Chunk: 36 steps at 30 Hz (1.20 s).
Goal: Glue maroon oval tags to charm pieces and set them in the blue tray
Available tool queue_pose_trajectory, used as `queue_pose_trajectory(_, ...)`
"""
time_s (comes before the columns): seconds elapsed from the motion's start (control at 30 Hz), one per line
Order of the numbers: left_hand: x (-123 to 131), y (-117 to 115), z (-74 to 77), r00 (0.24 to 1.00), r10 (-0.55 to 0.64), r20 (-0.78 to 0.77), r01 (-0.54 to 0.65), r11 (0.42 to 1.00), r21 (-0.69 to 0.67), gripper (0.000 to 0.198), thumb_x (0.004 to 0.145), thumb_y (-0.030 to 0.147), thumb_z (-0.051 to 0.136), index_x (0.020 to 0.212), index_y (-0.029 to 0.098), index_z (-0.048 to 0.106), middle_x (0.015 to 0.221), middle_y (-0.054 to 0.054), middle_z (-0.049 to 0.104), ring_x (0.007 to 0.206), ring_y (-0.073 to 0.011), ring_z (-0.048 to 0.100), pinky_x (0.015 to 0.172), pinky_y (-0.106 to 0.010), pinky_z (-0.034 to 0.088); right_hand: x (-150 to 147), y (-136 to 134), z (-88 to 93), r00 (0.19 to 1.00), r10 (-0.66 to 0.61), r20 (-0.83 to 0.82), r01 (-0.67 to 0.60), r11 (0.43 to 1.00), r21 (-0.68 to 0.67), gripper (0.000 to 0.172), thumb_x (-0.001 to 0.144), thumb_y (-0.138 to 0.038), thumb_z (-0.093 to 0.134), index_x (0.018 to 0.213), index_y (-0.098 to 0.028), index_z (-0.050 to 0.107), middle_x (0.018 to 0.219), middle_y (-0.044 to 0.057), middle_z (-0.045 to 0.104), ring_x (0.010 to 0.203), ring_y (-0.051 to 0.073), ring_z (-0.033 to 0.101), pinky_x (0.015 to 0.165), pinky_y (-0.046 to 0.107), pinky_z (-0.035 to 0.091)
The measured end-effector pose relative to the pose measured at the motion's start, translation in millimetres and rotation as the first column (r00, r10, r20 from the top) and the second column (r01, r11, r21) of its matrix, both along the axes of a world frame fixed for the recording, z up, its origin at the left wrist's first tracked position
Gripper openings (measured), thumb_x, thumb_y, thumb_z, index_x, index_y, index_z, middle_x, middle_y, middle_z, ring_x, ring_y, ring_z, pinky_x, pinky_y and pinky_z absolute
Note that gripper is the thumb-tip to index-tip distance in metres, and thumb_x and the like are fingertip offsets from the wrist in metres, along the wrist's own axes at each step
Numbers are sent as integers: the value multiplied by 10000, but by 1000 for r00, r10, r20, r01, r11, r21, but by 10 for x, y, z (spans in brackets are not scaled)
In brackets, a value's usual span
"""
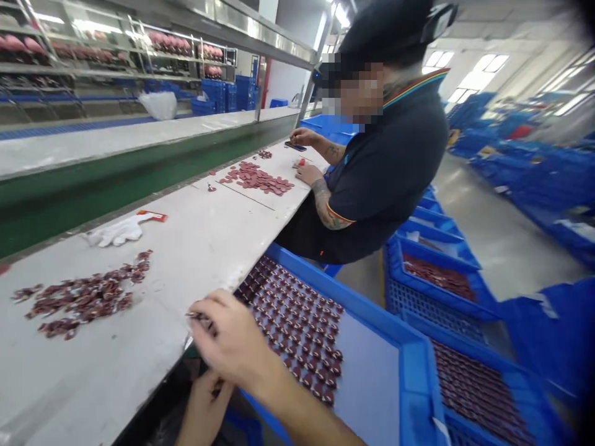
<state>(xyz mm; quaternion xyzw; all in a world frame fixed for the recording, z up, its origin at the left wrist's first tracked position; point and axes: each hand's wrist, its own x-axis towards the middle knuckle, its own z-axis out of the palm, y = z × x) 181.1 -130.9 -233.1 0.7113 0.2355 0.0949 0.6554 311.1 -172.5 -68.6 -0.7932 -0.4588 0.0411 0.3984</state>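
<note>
My right hand (235, 337) is over the near edge of the white table (195, 248), its fingers curled around a small dark red piece (203, 322). Lower down, my left hand (207, 396) is just off the table's edge, with another dark piece (216, 389) between its fingers, partly hidden by my right wrist. On the table to the left lies a loose pile of dark red pieces (88, 297). To the right, a blue tray (418, 371) holds rows of similar dark pieces (302, 328), partly behind my right forearm.
A white glove (118, 230) with a red tag lies beyond the pile. Farther along, a person (385, 161) works beside flat reddish pieces (260, 178). Blue crates (441, 266) stand on the floor at the right. A metal frame crosses above the table.
</note>
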Motion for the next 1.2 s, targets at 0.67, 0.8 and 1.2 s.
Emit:
queue_pose_trajectory(0.67,-92,47,-107,997,-1,-73,-1,999,-33,455,852,615,688,1012,211,823,1066,-106,843,1008,-317,776,930,-377,623,1072,-3095,-1743,879,-476,24,363,635,-682,267,1009,-343,680,1221,-180,688,1267,87,707,1105,250,701,954,482,594)
queue_pose_trajectory(0.8,-103,45,-113,997,15,-74,-17,999,-32,437,841,614,708,1005,228,831,1072,-101,845,1019,-317,779,919,-361,627,1081,-3074,-1731,890,-456,24,343,632,-695,270,1009,-344,679,1227,-183,688,1284,90,702,1128,256,695,969,491,588)
queue_pose_trajectory(1.2,-82,33,-83,998,22,-67,-26,997,-68,459,831,621,721,987,202,824,1020,-112,839,970,-311,769,914,-379,607,1014,-2911,-1441,837,-544,57,424,581,-694,291,1002,-326,691,1254,-182,677,1306,95,694,1128,259,697,968,494,591)
